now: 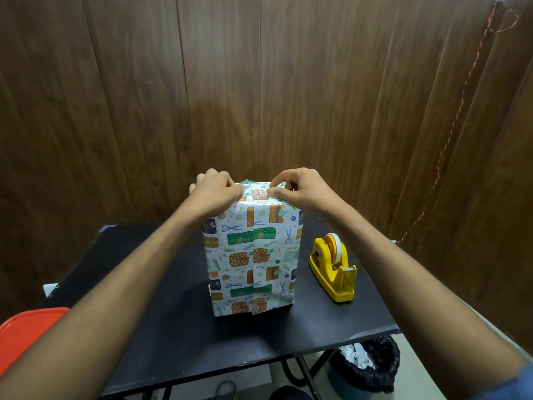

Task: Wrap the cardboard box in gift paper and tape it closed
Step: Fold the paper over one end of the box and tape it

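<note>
From my seat at the head camera I see the tall cardboard box wrapped in white gift paper printed with green, orange and blue parcels and scissors (251, 255) standing upright on its end near the middle of the small black folding table (173, 327), with a vertical overlap seam running down the face turned toward me. Both bare forearms reach out over the table to the top of the box. The left hand (215, 193) lies over the top left corner with its fingers curled down onto the paper, gripping the folded edge there. The right hand (300, 189) sits at the top right, its thumb and forefinger pinched together on the paper right at the upper edge, beside a glossy patch that looks like a piece of clear tape, though I cannot be sure from this angle. A small green tip of folded paper pokes up between the two hands. Just to the right of the box, apart from it, stands a yellow plastic tape dispenser with a white roll on an orange hub (333, 267). At the lower left edge of the view is a red plastic lid or seat (26, 333), partly hidden by the left arm. Under the table on the right I can see a bin lined with a black bag (366, 365), and behind everything a dark wooden panelled wall (259, 82) with a thin reddish cord (461, 99) hanging down it at the right.
</note>
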